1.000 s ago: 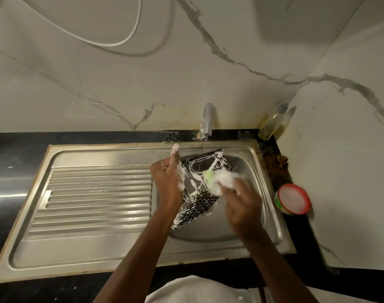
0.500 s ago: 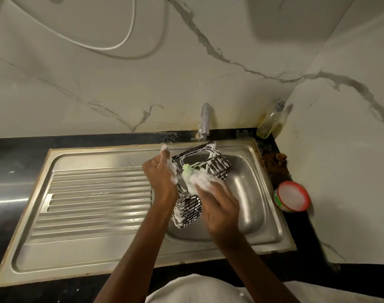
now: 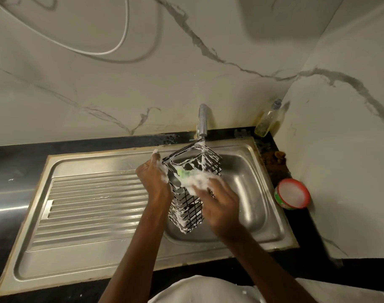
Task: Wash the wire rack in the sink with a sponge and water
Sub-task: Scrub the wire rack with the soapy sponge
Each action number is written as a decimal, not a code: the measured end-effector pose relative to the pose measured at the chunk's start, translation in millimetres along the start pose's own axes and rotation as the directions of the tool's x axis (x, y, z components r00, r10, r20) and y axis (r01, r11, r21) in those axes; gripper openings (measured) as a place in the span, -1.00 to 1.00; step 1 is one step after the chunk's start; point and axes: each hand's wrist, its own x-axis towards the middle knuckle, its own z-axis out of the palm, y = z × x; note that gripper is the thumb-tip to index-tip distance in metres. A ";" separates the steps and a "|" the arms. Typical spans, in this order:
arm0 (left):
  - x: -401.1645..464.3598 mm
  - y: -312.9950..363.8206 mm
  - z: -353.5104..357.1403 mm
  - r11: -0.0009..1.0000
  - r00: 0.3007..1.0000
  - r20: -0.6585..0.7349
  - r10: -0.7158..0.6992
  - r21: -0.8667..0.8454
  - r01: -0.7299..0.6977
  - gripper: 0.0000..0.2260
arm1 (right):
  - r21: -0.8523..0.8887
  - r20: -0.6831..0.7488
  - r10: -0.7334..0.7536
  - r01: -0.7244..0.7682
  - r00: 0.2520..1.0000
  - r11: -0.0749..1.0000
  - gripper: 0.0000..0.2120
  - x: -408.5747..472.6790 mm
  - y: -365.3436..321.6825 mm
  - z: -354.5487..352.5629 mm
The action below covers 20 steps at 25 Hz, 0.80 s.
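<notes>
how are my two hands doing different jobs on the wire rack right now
The left hand grips the wire rack by its side and steadies it over the sink; the right hand holds the sponge and presses it against the rack. Both hands are foamy.

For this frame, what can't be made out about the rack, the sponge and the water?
All in the head view:
- Sponge: foam and the right hand cover most of it.
- Left hand fingers behind the wire rack: hidden, foam-covered.
- Sink drain: behind rack and hands.
- Tap stream: too thin to tell if running.
- Tub label: too small.
</notes>
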 end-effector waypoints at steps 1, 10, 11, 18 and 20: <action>3.3 -1.3 -2.0 1.000 1.000 -0.009 -0.015 0.010 0.015 -0.62 | -0.042 -0.014 0.055 -0.056 0.998 0.998 -0.70 0.4 17.5 0.7; 17.5 -7.1 -10.1 0.985 0.982 0.164 0.096 0.123 -0.117 -0.64 | -0.070 -0.042 0.022 -0.025 0.999 0.997 -0.71 10.5 17.4 7.1; 22.6 -9.6 -11.3 0.995 0.979 0.200 0.049 0.075 -0.065 -0.67 | -0.121 -0.065 0.078 -0.086 0.995 0.989 -0.76 15.0 35.5 6.6; 79.9 -44.9 -43.7 0.806 0.616 0.779 0.116 -0.437 0.400 -0.42 | 0.410 0.306 0.825 -0.848 0.475 0.336 -0.61 28.3 56.6 12.6; 37.8 -25.8 -33.6 0.981 0.937 0.293 0.192 -0.087 -0.174 -0.61 | 0.494 0.398 0.838 -0.857 0.373 0.147 -0.61 34.4 60.4 9.9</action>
